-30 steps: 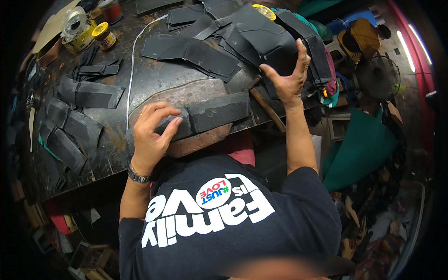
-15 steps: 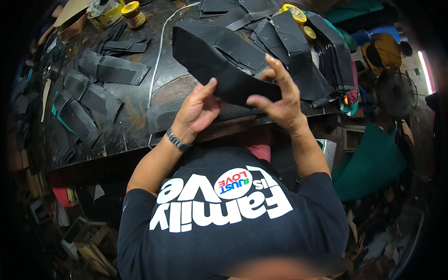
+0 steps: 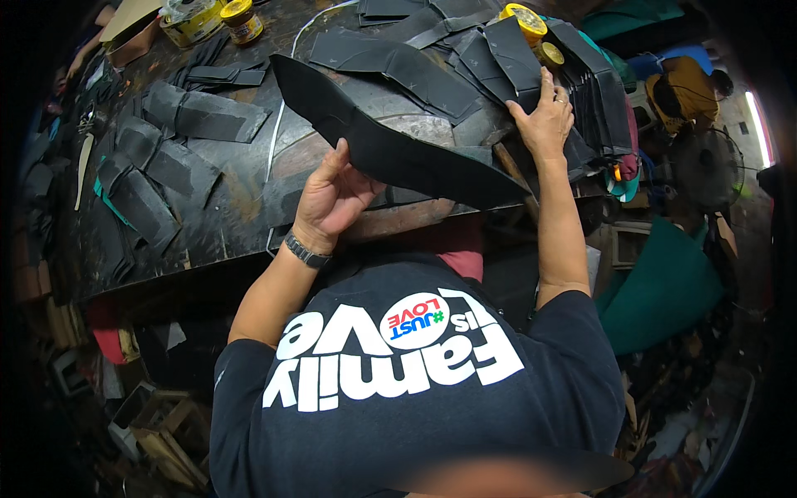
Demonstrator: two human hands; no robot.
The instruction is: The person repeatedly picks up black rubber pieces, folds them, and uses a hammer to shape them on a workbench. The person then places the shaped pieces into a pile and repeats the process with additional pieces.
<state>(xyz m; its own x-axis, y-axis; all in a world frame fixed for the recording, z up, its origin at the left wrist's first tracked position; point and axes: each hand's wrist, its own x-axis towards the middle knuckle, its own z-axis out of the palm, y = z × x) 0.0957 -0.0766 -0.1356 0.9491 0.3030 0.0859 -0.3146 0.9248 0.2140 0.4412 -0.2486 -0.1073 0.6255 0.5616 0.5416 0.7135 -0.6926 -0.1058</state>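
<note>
My left hand (image 3: 332, 199) grips the near edge of a long, curved black leather piece (image 3: 390, 145), holding it tilted above the dark worktable (image 3: 232, 203). The piece's pointed end reaches up and left. My right hand (image 3: 544, 120) rests farther right on a stack of black cut leather pieces (image 3: 506, 58) at the table's right side, fingers spread over them. A round worn metal plate (image 3: 415, 129) lies on the table under the raised piece.
Several black cut pieces (image 3: 158, 158) lie spread over the table's left and back. Yellow-lidded jars (image 3: 241, 17) and a tape roll stand at the back left, another yellow-lidded jar (image 3: 527, 21) at the back right. A fan (image 3: 706, 170), green cloth (image 3: 664, 290) and clutter fill the floor.
Both hands held the black piece half a second ago. My right hand has let go and moved right onto the stack, while my left hand keeps the piece raised.
</note>
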